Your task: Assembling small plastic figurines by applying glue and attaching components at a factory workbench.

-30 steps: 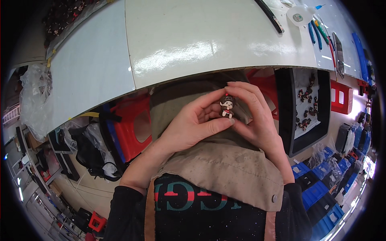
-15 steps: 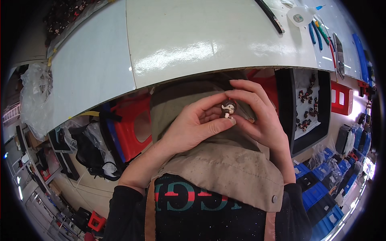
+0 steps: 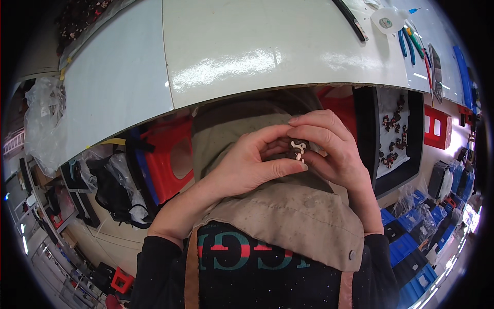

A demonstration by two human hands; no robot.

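Observation:
Over my lap, just in front of the table edge, a small brown and cream figurine (image 3: 297, 148) is held between both hands. My left hand (image 3: 252, 162) is closed on it from the left, its thumb lying along the lower side. From the right, my right hand (image 3: 332, 147) curls round the figurine, with its fingers over the top and its thumb partly hidden behind. The figurine's head and front show between the fingers; its back is covered.
The white table (image 3: 231, 46) spans the far side. On it lie a squeeze bottle (image 3: 387, 21), a black strip (image 3: 352, 19) and pliers (image 3: 405, 45). A black tray (image 3: 391, 177) holding several figurines stands at right. Red stools (image 3: 170, 170) and a plastic bag (image 3: 45, 123) are nearby.
Both hands have shifted slightly nearer to me with the figurine. The figurine has turned and tilted a little, and the right fingers now lie closer over its top.

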